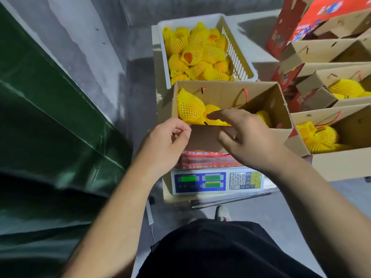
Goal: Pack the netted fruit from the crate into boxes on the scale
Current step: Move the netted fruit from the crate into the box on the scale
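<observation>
- Fruit wrapped in yellow foam netting [189, 108] lies inside an open cardboard box [224, 91], against its left end, with a second netted fruit [213, 117] touching it on the right.
- A third netted fruit [264, 117] shows partly at the right side of the same box, behind the right hand.
- The box sits on a digital scale [217, 182], whose display and keypad face the person.
- Behind the box, a white plastic crate [241, 63] is heaped with more netted fruit [197, 52].
- The left hand [166, 144] is at the box's near left corner, fingers curled, thumb and forefinger pinched together; whether they grip the cardboard edge cannot be told.
- The right hand [247, 133] reaches over the near wall, fingers extended and loosely spread, fingertips at the second fruit.
- To the right stand more open cardboard boxes [341, 163], some holding netted fruit, and red printed cartons [313, 19].
- A green tarpaulin [50, 121] fills the left side.
</observation>
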{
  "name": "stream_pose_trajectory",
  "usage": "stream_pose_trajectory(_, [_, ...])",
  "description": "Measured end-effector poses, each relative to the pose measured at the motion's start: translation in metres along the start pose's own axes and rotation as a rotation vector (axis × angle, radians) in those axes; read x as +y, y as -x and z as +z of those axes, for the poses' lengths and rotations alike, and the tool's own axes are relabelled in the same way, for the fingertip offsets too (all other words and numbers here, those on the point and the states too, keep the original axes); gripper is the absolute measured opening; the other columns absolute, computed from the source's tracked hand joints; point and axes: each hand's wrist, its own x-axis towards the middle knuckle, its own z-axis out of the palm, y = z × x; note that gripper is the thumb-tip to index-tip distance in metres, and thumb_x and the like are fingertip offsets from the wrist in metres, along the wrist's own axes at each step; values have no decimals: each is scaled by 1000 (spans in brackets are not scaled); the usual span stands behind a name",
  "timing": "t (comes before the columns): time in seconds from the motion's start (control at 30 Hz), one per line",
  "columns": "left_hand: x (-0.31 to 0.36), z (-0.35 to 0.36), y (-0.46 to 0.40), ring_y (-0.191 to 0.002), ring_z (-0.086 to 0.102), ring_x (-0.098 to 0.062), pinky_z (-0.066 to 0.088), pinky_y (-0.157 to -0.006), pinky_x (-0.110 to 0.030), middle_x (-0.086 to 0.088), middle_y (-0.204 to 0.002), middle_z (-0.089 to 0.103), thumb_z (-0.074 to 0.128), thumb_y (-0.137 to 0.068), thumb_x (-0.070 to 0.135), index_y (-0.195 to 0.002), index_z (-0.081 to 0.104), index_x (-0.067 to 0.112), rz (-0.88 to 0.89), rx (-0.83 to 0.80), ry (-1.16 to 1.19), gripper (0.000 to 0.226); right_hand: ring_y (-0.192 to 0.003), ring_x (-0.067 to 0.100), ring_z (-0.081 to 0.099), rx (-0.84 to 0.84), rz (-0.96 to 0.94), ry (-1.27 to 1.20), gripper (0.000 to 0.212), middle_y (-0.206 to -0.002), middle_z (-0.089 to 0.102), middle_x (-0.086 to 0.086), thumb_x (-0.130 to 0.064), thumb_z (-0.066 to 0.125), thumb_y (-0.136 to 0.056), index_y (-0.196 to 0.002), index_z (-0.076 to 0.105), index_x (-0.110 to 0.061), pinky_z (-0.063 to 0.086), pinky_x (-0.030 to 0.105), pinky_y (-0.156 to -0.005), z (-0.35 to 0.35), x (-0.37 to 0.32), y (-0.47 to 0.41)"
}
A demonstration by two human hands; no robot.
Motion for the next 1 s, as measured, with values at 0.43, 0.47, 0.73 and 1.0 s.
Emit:
stream_pose_trajectory(0.43, [-3,-16,12,-91,64,4,45,-64,-22,25,-92,68,58,-102,47,-101,66,38,-13,2,-25,12,-106,30,60,-68,112,309,25,-115,67,4,-14,51,-101,-120,64,-23,37,43,-94,56,-6,-30])
stream_pose_trajectory(0.47, [-4,-17,13,-91,65,3,47,-66,-23,25,-94,69,58,-102,47,-102,66,38,-14,5,-25,12,-105,29,60,-56,102,278,24,-112,66,3,-10,52,-99,-116,64,-23,34,44,-95,58,-5,-30])
stream_pose_trajectory(0.73, [-5,-12,7,-88,65,1,51,-69,-28,29,-92,69,59,-100,42,-99,68,40,22,37,28,10,-101,25,58,-88,-27,264,27,-102,61,-3,-7,54,-95,-113,64,-24,23,39,-86,62,-4,-30])
stream_pose_trajectory(1.0, [27,-7,-33,-91,64,0,49,-74,-18,19,-97,69,60,-102,29,-100,71,34,158,62,-60,12,-102,26,60,-69,-46,6,24,-109,65,7,-14,65,-95,-119,66,-15,46,38,-85,15,-1,-48])
